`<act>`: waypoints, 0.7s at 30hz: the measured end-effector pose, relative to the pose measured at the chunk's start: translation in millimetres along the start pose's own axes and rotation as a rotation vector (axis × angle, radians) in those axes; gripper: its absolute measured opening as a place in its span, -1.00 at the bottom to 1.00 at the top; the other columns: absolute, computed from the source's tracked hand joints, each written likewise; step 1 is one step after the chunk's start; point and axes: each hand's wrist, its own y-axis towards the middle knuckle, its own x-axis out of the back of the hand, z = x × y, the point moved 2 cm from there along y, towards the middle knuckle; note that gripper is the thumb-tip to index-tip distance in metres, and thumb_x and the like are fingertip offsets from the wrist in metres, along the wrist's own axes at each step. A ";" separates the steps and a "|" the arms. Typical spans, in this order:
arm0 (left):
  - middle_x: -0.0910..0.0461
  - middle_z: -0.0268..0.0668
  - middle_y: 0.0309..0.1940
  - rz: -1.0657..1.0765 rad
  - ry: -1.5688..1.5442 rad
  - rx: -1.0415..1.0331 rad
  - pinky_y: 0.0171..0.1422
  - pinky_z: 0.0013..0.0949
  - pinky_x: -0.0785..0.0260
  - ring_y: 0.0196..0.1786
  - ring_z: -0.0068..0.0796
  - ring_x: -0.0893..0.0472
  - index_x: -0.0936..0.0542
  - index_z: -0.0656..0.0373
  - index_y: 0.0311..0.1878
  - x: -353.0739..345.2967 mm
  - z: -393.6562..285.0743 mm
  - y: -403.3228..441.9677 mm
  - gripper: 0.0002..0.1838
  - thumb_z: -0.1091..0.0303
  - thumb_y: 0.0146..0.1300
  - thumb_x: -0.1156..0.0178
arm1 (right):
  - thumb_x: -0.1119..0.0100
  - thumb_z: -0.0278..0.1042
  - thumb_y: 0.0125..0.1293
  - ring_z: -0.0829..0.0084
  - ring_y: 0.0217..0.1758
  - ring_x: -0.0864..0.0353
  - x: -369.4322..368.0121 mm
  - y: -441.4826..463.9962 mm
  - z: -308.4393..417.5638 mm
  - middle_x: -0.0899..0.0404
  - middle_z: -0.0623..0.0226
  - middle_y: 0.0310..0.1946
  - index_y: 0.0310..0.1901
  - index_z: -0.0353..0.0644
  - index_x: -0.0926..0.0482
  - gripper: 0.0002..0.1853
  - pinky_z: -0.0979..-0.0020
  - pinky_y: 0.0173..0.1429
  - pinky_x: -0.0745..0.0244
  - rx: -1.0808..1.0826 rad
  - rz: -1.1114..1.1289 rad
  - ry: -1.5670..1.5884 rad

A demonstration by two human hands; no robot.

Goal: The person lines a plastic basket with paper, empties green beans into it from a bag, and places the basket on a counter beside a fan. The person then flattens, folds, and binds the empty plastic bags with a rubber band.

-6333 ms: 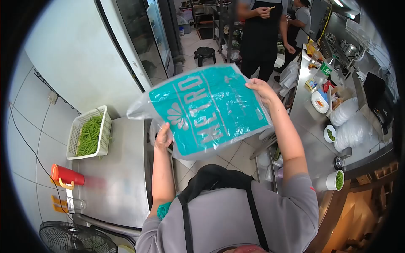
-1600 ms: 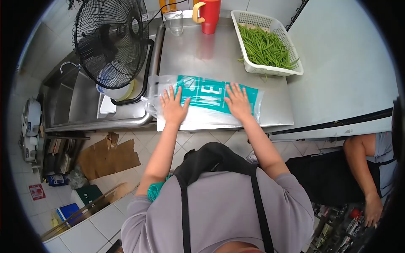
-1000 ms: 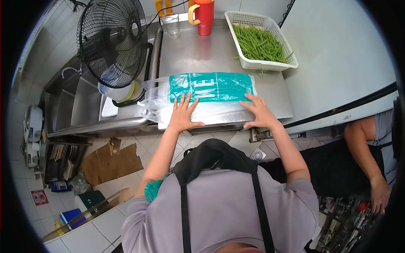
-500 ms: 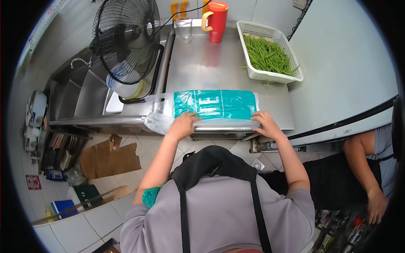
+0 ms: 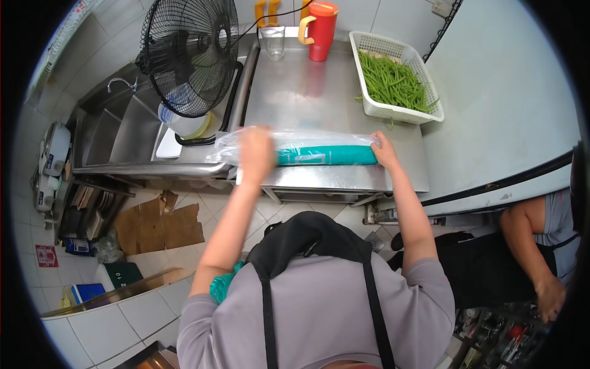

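Note:
A teal plastic package with pale lettering lies along the front edge of the steel counter, now a narrow strip. Clear plastic wrap shows along its far side and spreads out past its left end. My left hand is over the left part of the package, smeared by motion, so its fingers cannot be made out. At the other end, my right hand pinches the package's corner between thumb and fingers.
On the steel counter stand a white basket of green beans, a red tumbler and a glass. A black fan stands left by the sink. Another person's hand is at far right.
The teal package has gone from a wide flat panel to a narrow folded strip. My left hand has moved up and away over it; my right hand has moved up to its right corner.

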 end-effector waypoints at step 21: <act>-0.37 -0.15 0.11 0.373 -0.500 -0.482 0.40 -0.10 0.16 0.22 -0.12 -0.27 -0.41 0.11 0.09 -88.3 -90.1 -51.1 -0.39 -0.14 0.10 -0.06 | -0.07 -0.42 0.20 0.59 -0.34 -0.45 -18.5 -16.7 141.1 -0.46 0.38 -0.36 -0.03 -0.19 -0.34 -0.70 0.51 -0.24 -0.40 0.015 0.335 1.298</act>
